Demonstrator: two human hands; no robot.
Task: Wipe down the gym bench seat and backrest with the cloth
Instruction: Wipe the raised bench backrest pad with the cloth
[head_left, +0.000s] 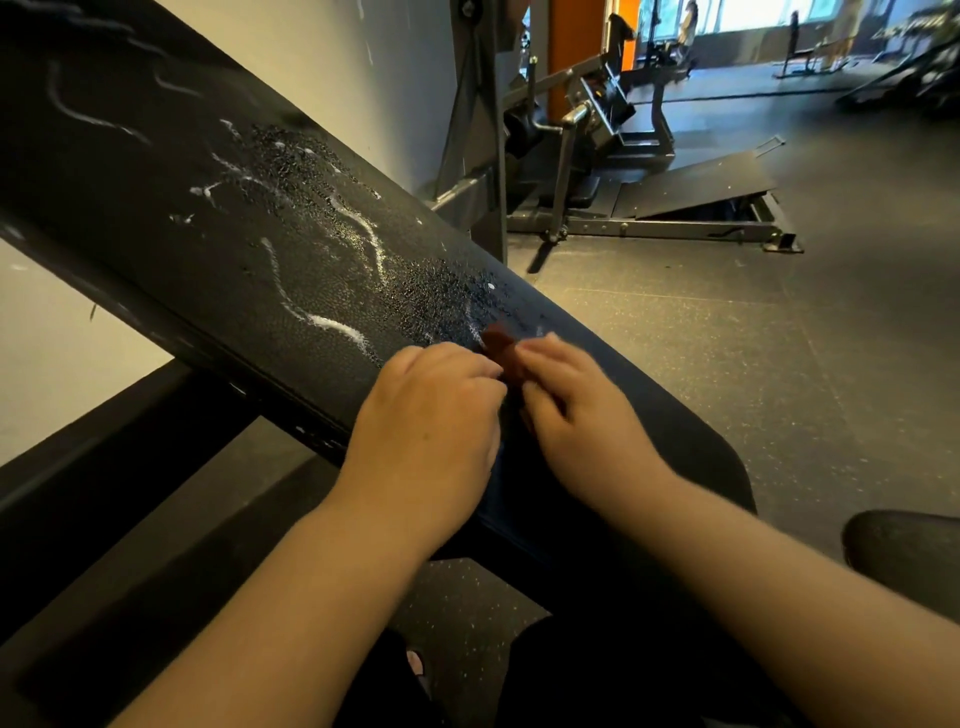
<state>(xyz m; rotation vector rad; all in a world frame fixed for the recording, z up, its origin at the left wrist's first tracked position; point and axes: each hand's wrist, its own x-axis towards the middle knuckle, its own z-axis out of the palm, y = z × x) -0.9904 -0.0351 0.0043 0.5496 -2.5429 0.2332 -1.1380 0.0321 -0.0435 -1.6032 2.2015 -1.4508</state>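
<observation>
A long black padded bench backrest (218, 218) runs diagonally from the upper left down to the lower middle. White foam squiggles and wet droplets (332, 249) cover its surface. A small reddish-brown cloth (506, 353) lies bunched on the pad near its lower end. My left hand (431, 415) and my right hand (582, 421) sit side by side on the pad, fingers curled, both pinching the cloth between them. Most of the cloth is hidden under my fingers. The right hand is blurred.
A second black pad (909, 556) shows at the right edge. Beyond the bench stands a black weight machine (597, 156) with a sloped footplate (696, 182). Speckled rubber floor (753, 353) spreads to the right. A pale wall (322, 57) rises behind the bench.
</observation>
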